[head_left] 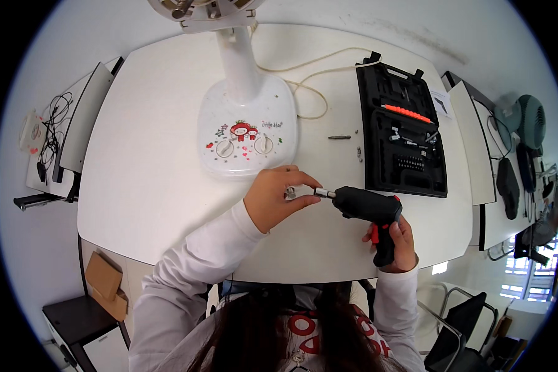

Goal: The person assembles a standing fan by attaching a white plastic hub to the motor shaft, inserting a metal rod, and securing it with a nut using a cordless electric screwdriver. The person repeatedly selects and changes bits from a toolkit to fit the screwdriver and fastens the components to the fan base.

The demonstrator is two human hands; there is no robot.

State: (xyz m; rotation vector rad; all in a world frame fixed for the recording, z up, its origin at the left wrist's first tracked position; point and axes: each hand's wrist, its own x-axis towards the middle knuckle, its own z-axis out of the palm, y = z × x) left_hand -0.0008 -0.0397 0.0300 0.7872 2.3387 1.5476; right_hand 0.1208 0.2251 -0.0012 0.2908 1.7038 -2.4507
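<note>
fan base (pixel 247 127): white, two dials, cartoon decoration, far centre of the desk (pixel 142 167)
cord (pixel 310 84): pale, looping right of the fan base
tool case (pixel 403 139): black, open, far right
loose bit (pixel 339 137): between fan base and tool case

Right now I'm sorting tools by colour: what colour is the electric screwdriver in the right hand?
The electric screwdriver is black with red accents, clearest in the head view.

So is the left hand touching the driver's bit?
Touching. The head view shows the left hand's fingertips closed around the front end of the bit sticking out of the black driver, with no gap.
</note>
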